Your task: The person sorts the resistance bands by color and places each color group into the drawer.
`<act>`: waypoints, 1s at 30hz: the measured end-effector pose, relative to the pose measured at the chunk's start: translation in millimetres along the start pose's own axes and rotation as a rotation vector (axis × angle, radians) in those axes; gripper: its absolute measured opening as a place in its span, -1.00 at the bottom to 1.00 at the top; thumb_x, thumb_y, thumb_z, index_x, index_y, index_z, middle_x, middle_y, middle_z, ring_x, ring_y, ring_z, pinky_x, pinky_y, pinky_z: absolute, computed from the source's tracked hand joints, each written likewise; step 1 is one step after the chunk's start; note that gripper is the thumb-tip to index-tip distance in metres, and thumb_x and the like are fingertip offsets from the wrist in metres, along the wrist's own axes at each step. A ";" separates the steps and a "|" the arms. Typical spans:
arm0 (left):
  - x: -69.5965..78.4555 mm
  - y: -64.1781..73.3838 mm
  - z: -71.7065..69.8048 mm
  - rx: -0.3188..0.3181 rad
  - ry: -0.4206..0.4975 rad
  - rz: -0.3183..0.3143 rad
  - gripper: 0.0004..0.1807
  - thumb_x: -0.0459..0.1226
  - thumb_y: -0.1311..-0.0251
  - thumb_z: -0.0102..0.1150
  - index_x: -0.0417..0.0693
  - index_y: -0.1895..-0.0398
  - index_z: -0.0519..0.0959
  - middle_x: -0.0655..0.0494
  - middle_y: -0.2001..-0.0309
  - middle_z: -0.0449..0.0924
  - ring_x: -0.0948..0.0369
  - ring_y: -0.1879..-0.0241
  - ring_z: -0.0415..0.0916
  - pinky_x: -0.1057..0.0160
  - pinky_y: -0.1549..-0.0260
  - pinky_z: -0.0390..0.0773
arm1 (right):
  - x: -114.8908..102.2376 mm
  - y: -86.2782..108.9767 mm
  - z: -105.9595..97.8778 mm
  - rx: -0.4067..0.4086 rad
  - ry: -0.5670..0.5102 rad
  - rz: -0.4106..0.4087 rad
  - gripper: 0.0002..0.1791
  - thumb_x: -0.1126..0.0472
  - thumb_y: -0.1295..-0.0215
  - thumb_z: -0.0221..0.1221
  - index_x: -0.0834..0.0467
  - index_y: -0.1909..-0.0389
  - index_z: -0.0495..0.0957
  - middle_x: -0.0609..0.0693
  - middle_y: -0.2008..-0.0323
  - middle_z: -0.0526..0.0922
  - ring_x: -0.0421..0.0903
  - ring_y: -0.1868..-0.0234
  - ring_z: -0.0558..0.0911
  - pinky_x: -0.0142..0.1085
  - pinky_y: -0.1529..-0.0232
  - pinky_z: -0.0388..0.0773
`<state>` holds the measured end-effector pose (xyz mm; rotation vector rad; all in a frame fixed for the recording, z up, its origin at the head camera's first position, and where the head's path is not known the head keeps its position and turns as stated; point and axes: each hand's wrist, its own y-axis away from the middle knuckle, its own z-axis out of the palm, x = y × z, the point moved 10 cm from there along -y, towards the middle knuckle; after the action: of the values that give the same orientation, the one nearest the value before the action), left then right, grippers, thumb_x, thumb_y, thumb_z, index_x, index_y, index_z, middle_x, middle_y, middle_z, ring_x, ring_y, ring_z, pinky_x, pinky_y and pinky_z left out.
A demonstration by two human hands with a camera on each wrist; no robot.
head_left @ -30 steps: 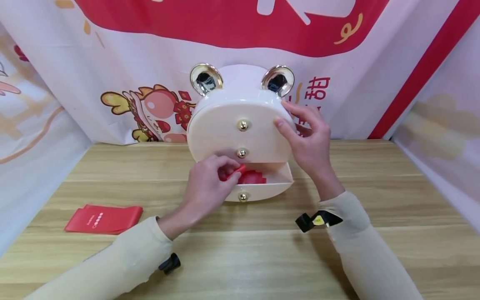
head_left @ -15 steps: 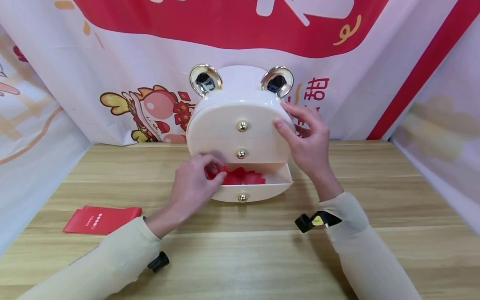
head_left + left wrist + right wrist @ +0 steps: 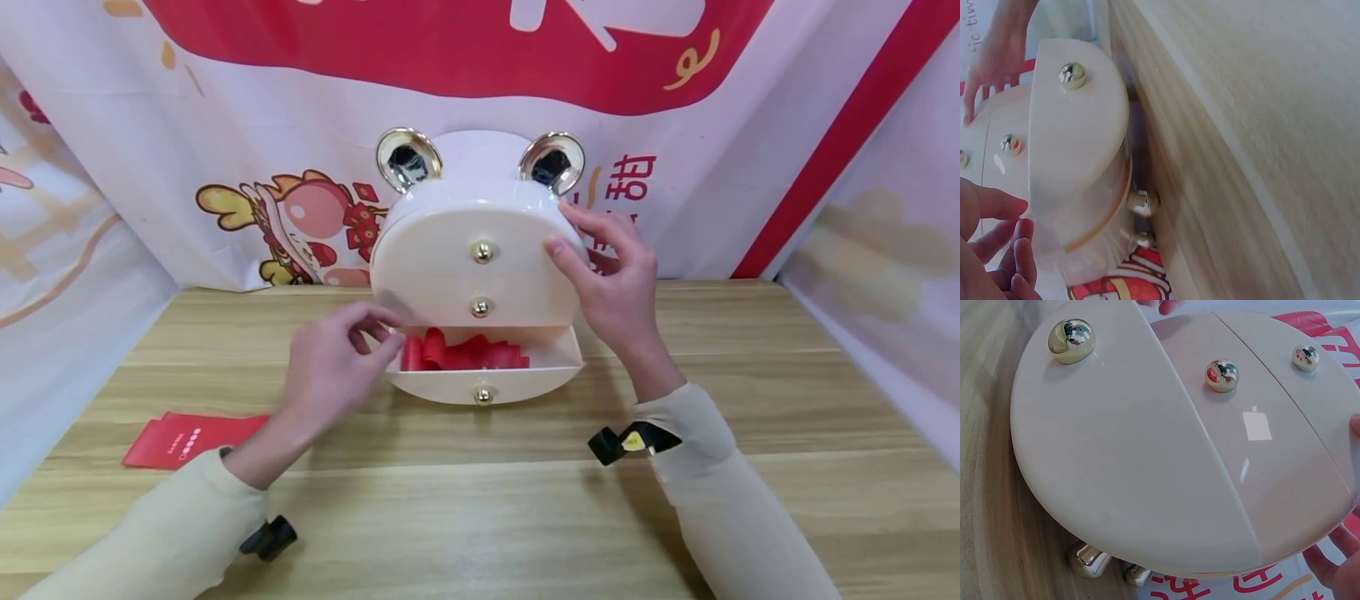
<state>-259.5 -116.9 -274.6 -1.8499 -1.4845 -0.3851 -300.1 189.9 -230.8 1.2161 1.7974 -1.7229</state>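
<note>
A white storage box with gold knobs and two gold-rimmed eyes stands on the table, its bottom drawer pulled out. Red rubbery bands lie rolled and folded inside that drawer. My left hand is just left of the drawer, fingers loosely bent. In the left wrist view nothing shows between its thumb and index finger. My right hand grips the box's upper right edge, thumb on the front and fingers over the side. In the right wrist view only a few of its fingertips show.
A flat red exercise band with white dots and print lies on the wooden table, partly behind the left forearm. A printed white and red cloth hangs close behind the box, with cloth at both sides.
My left hand has let go of the red band, now in the drawer's left end, and has drawn back leftward out of the drawer. The right hand keeps its place on the box.
</note>
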 end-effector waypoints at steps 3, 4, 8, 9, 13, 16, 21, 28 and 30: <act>-7.5 2.3 -15.8 0.013 -0.003 -0.014 -0.83 -0.27 -0.34 0.40 -0.04 0.04 0.77 -0.04 0.26 0.81 0.11 0.36 0.57 0.41 0.44 0.50 | 0.0 0.0 0.0 -0.002 -0.002 0.001 -0.56 0.12 -0.41 0.39 -0.11 -0.29 0.69 -0.01 -0.19 0.66 -0.16 -0.13 0.62 -0.45 0.03 0.73; -10.5 3.2 -21.0 0.019 -0.003 -0.020 -0.82 -0.26 -0.34 0.41 -0.02 0.03 0.77 -0.04 0.26 0.81 0.12 0.36 0.57 0.42 0.45 0.49 | 0.1 0.0 -0.1 -0.001 -0.001 0.001 -0.56 0.12 -0.41 0.39 -0.11 -0.29 0.69 -0.01 -0.19 0.66 -0.16 -0.13 0.61 -0.45 0.03 0.73; -27.4 8.6 -39.7 0.039 -0.013 -0.065 -0.80 -0.18 -0.35 0.43 0.06 0.01 0.76 -0.01 0.23 0.81 0.16 0.38 0.56 0.41 0.52 0.49 | 0.5 0.4 -0.6 0.001 0.000 0.005 -0.56 0.11 -0.40 0.39 -0.11 -0.29 0.69 -0.01 -0.20 0.66 -0.16 -0.13 0.62 -0.46 0.03 0.73; -33.3 10.7 -43.5 0.038 -0.018 -0.088 -0.78 -0.15 -0.36 0.42 0.07 -0.02 0.76 -0.02 0.21 0.81 0.18 0.38 0.57 0.41 0.54 0.50 | 0.5 0.4 -0.7 0.002 0.000 0.005 -0.56 0.11 -0.40 0.39 -0.11 -0.29 0.69 -0.01 -0.20 0.66 -0.16 -0.13 0.62 -0.46 0.03 0.73; -59.4 21.9 -57.3 0.029 -0.042 -0.184 -0.68 -0.02 -0.38 0.39 0.09 -0.08 0.74 -0.04 0.14 0.81 0.26 0.38 0.58 0.39 0.54 0.55 | 0.2 0.6 -0.2 0.001 -0.004 0.004 -0.56 0.09 -0.40 0.39 -0.11 -0.29 0.69 -0.02 -0.19 0.66 -0.15 -0.14 0.62 -0.44 0.02 0.74; -77.4 30.8 -66.5 0.023 -0.042 -0.238 -0.64 0.04 -0.36 0.40 0.10 -0.09 0.73 0.17 0.21 0.81 0.36 0.38 0.60 0.41 0.50 0.58 | 0.1 0.7 0.3 0.000 -0.005 0.003 -0.56 0.08 -0.41 0.39 -0.10 -0.28 0.69 -0.03 -0.20 0.66 -0.14 -0.14 0.62 -0.43 0.00 0.74; -102.2 45.7 -75.1 -0.010 -0.008 -0.294 -0.58 0.06 -0.33 0.43 0.06 -0.11 0.72 0.62 0.38 0.68 0.43 0.40 0.63 0.42 0.47 0.58 | 0.7 0.6 0.3 -0.001 -0.003 0.010 -0.56 0.08 -0.41 0.39 -0.11 -0.29 0.69 -0.02 -0.19 0.65 -0.15 -0.14 0.62 -0.45 0.02 0.73; -131.5 70.5 -70.4 -0.108 -0.002 -0.389 -0.51 0.04 -0.35 0.41 -0.03 -0.20 0.70 0.57 0.32 0.73 0.44 0.35 0.64 0.40 0.40 0.54 | 0.3 0.1 -0.3 0.007 -0.003 0.019 -0.56 0.07 -0.40 0.39 -0.14 -0.28 0.69 -0.04 -0.18 0.65 -0.15 -0.13 0.62 -0.45 0.02 0.73; -139.0 78.6 -68.4 -0.138 -0.003 -0.417 -0.49 0.04 -0.35 0.41 -0.05 -0.21 0.69 0.53 0.29 0.75 0.48 0.33 0.62 0.40 0.38 0.51 | 0.0 0.4 0.4 0.005 -0.005 0.018 -0.56 0.06 -0.40 0.40 -0.14 -0.28 0.69 -0.04 -0.18 0.66 -0.14 -0.13 0.63 -0.44 0.01 0.74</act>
<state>-212.8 -270.0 -341.9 -1.6332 -1.8881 -0.6977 -300.0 189.4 -231.1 1.2251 1.7755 -1.7196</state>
